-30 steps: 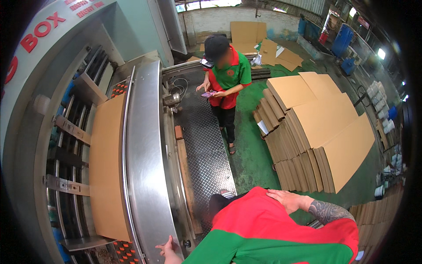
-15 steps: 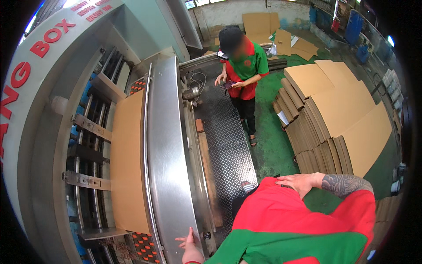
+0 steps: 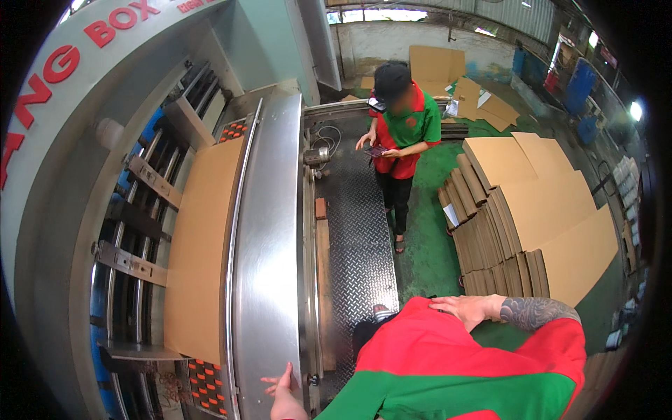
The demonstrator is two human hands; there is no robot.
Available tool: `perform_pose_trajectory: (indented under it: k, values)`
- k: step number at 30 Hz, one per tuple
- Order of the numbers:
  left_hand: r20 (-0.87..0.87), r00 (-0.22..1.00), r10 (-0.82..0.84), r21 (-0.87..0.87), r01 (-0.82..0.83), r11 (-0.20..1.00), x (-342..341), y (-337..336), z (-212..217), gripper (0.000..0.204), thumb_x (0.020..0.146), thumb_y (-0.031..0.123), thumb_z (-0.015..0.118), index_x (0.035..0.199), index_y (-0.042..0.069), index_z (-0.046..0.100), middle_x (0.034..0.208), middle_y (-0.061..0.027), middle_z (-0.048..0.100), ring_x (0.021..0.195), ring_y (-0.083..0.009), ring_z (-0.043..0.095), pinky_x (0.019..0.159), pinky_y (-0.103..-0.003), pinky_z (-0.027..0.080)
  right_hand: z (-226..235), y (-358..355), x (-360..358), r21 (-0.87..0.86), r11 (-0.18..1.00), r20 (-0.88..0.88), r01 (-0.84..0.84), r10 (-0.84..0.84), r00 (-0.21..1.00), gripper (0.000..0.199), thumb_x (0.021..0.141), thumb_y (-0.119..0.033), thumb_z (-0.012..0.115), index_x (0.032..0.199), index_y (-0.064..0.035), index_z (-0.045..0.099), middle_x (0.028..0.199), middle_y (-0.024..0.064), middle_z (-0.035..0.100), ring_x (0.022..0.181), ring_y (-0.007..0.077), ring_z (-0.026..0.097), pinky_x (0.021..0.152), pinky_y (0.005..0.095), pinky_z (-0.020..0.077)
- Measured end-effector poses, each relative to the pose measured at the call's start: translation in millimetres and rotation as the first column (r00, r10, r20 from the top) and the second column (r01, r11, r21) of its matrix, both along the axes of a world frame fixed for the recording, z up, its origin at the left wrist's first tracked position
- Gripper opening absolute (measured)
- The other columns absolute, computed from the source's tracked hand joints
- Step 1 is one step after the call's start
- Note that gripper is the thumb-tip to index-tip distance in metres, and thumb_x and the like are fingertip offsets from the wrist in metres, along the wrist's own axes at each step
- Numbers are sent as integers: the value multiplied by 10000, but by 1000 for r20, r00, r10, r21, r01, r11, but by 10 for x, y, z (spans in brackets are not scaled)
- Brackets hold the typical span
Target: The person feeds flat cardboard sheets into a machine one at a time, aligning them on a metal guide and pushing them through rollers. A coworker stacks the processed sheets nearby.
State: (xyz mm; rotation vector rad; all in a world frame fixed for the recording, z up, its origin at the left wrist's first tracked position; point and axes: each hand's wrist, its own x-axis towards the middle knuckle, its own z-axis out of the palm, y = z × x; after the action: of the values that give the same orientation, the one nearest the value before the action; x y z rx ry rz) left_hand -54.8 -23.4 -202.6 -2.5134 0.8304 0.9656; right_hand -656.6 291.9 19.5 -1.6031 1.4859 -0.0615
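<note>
My left hand (image 3: 281, 387) rests near the close end of the long steel table (image 3: 269, 231). Its fingers are spread and nothing is in them. My right hand (image 3: 465, 309) lies against my waist on the red and green shirt (image 3: 462, 364), fingers stretched out flat and holding nothing. Left of the steel table, a large brown cardboard sheet (image 3: 199, 252) lies in the machine, beneath metal arms (image 3: 133, 262). A metal rail (image 3: 234, 238) runs between the sheet and the table.
Ahead, a co-worker (image 3: 406, 126) stands holding a dark phone-like device (image 3: 376, 150). Tall stacks of cardboard (image 3: 546, 203) stand to the right on the green floor (image 3: 420, 266). A diamond-plate walkway (image 3: 360, 245) runs beside the machine. A motor (image 3: 315, 156) sits by the table.
My view has tilted and shifted slightly, so the machine and stacks sit differently. My left hand stays on the table and my right stays at my waist. The co-worker keeps nearly the same pose.
</note>
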Motion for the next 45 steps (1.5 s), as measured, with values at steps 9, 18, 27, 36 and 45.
perform_pose_trajectory:
  k: [9,18,27,36,45]
  values:
    - [-64,996,68,-38,-71,997,108,20,-207,1744,500,984,785,1619,324,-378,1738,-289,-247,1639,-440,-158,1310,-618,80,-5,53,77,-43,998,1,41,-41,999,1469,608,-505,1002,1724,-209,94,1736,252,201,1577,463,300,1272,556,318]
    - [-62,995,76,-53,-79,995,135,40,-292,1737,512,981,784,1606,327,-395,1742,-283,-241,1645,-429,-135,1311,-615,67,5,34,66,-59,997,21,58,-57,998,1377,661,-464,959,1716,-187,120,1751,198,190,1568,448,319,1235,575,349]
    - [-82,990,115,-101,-124,987,133,35,-297,1745,509,943,826,1625,327,-366,1742,-282,-239,1644,-461,-86,1302,-628,147,-38,22,28,-12,999,-4,39,-39,999,1479,611,-497,1005,1725,-204,77,1742,239,191,1583,465,281,1286,555,295]
    - [-96,990,107,-139,-119,983,92,66,-280,1732,517,936,830,1637,333,-347,1735,-306,-235,1643,-468,-88,1290,-640,165,-60,99,-1,-33,998,41,61,-59,997,1471,610,-491,1006,1725,-205,90,1736,237,206,1573,468,297,1281,551,301]
    - [-108,968,226,-111,-237,965,132,-32,-337,1739,595,691,978,1514,443,-478,1689,-145,-429,1655,-376,67,1193,-639,424,-23,176,17,2,998,9,68,-68,998,1494,590,-498,1016,1726,-204,91,1745,223,193,1589,443,282,1285,546,293]
